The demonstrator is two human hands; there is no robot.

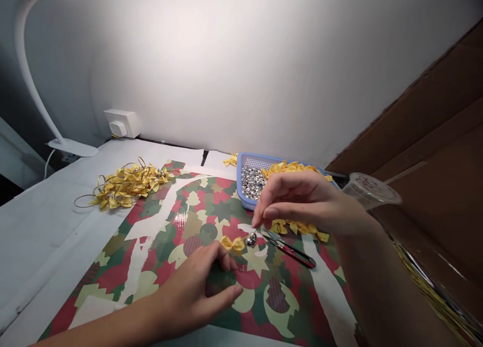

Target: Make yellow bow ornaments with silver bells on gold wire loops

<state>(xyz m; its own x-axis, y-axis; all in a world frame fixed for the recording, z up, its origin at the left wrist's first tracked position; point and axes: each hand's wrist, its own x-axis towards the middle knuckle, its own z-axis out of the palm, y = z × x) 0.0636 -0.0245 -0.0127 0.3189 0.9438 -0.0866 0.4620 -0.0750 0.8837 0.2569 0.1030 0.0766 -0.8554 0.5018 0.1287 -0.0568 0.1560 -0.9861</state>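
Head view: the hands are apart but close, both at one spot. The left hand (188,291) lies open on a patterned paper sheet (113,281), one fingertip against the lower edge of a yellow satin bow (233,244). The bow sits just ahead of that hand, its long axis running crosswise. The right hand (302,201) reaches in from the right, fingers drawn together just above a silver jingle bell (251,239) at the bow's right end (a thin pale strip (245,228) shows at the fingertips, though I cannot tell whether it is gripped). The left hand is the nearer to the bow. Beyond the right hand stands a blue plastic basket (243,198) of bells, and red-handled snips (290,251) lie just below it.
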